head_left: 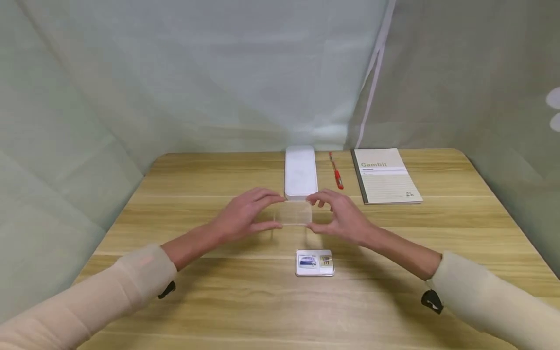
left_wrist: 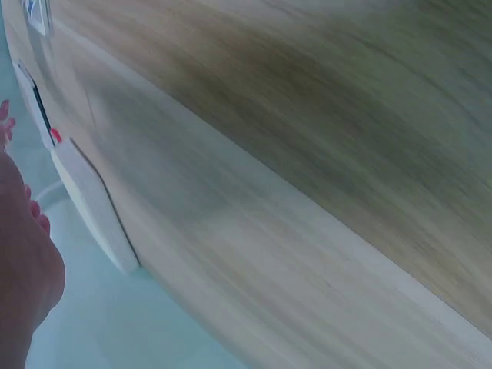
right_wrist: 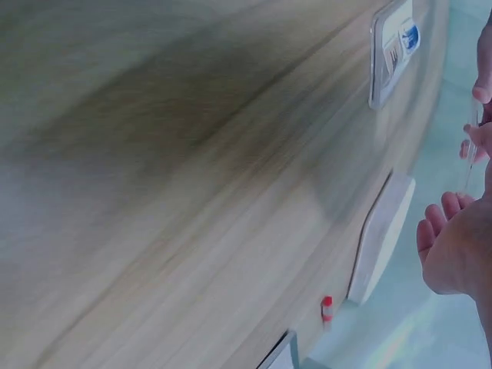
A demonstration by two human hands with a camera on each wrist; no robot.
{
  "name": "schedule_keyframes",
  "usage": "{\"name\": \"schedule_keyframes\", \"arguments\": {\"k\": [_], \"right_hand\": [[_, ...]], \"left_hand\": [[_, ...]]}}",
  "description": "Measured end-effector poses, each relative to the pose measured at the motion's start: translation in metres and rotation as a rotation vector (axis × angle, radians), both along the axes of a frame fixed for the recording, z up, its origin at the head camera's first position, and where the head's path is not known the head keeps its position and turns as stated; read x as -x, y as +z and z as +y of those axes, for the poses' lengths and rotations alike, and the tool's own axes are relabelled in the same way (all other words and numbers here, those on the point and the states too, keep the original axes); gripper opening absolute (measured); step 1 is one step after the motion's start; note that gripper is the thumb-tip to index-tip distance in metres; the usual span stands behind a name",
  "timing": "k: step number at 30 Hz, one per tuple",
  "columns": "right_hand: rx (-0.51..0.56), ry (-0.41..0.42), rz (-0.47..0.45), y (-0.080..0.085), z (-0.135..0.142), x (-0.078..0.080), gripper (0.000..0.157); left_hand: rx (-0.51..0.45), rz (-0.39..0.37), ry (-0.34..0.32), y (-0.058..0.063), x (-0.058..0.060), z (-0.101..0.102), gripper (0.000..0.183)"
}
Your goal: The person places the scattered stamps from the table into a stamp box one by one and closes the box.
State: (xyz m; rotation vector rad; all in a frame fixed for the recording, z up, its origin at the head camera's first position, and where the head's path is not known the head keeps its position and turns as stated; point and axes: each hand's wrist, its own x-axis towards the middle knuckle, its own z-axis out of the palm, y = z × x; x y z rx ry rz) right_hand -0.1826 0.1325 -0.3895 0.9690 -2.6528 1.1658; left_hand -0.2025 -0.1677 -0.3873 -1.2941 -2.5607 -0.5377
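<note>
Between both hands, raised over the table, is a clear rectangular plastic lid [head_left: 293, 214]. My left hand [head_left: 245, 214] pinches its left end between thumb and fingers. On the opposite end, the thumb and fingers of my right hand [head_left: 341, 216] do the same. Below the hands on the wood table lies a small flat white case [head_left: 314, 263] holding a blue-and-white piece and a smaller gold one. The right wrist view shows the lid edge-on as a thin strip at the fingertips, with the case [right_wrist: 393, 54] under it. Only part of the left hand [left_wrist: 27, 254] shows in its wrist view.
A white rectangular box [head_left: 301, 171] lies beyond the hands at the table's back edge. Right of it are a red pen [head_left: 337, 176] and a Gambit notebook [head_left: 387, 180]. Pale fabric walls [head_left: 218, 73] rise behind and beside the wood table [head_left: 210, 301].
</note>
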Motion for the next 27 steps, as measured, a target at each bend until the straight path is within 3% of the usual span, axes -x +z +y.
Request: {"name": "schedule_keyframes", "arguments": {"k": [9,19,27], "right_hand": [[0.004,-0.012,-0.006,-0.001,0.023,-0.024,0.055],[-0.022,-0.001,-0.003,-0.013,0.037,-0.05,0.058],[-0.052,0.002,-0.006,-0.024,0.041,-0.061,0.055]], "left_hand": [[-0.022,0.063,-0.032,-0.005,-0.013,0.02,0.066],[-0.014,0.037,-0.023,-0.017,-0.041,0.035,0.067],[-0.024,0.017,-0.024,-0.028,-0.054,0.04,0.067]]}}
